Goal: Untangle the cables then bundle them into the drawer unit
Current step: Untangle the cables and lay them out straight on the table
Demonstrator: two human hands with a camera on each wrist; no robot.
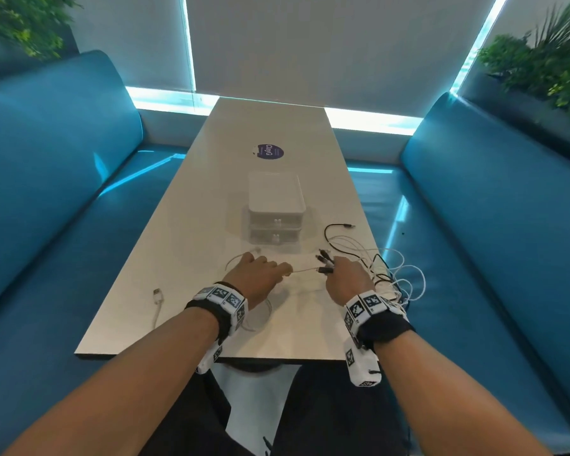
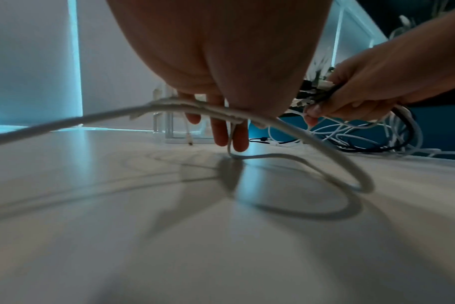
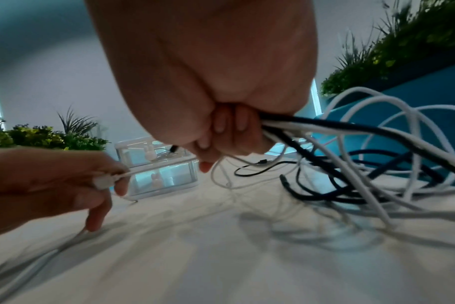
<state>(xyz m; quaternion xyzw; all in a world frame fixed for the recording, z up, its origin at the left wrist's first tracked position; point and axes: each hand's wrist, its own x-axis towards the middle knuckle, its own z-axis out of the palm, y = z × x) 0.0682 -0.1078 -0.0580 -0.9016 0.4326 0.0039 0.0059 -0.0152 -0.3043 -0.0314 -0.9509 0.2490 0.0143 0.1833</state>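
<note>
Right hand (image 1: 348, 277) clenches mixed black-and-white cable tangle (image 1: 390, 274); left hand (image 1: 256, 274) pinches thin white cable (image 2: 286, 125). Hard pull risks tightening knots, dragging loops off tabletop (image 1: 185, 225) edge.

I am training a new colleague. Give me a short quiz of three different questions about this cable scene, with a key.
1. True or false: both drawers of the drawer unit are shut.
2. Which hand grips the bundle of black and white cables? A) left hand B) right hand
3. Fill in: the left hand pinches a ____ cable.

Key: 1 true; 2 B; 3 white.
</note>
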